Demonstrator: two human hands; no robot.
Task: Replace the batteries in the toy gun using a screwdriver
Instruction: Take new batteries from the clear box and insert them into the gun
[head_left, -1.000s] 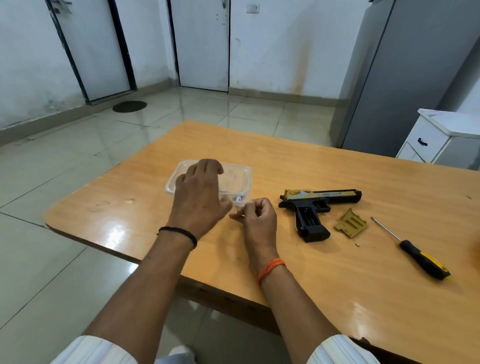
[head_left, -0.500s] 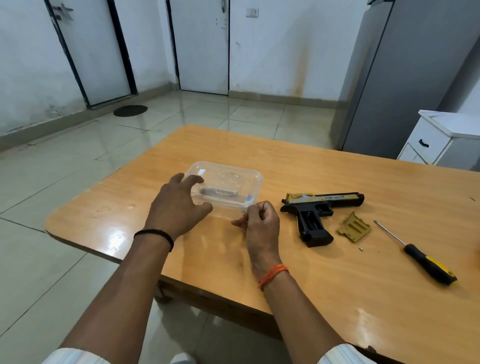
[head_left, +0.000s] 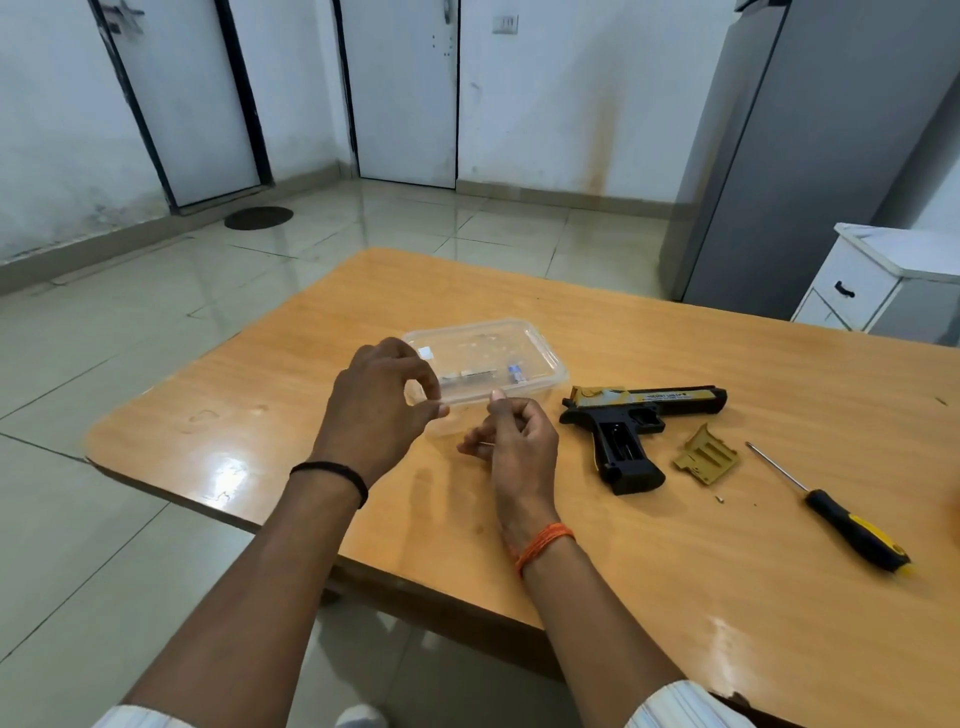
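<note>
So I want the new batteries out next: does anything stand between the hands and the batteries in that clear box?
Yes: the clear lid appears to be on the box still, covering the batteries. The left hand pinches its near rim.

Head view — looking forward and down, near the table (head_left: 675, 597).

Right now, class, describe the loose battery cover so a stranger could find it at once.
Start at the wooden table and find the black-and-gold toy gun lying on its side. Between its grip and the screwdriver lies the battery cover: a small, flat, ribbed piece, the only all-gold one there.
</note>
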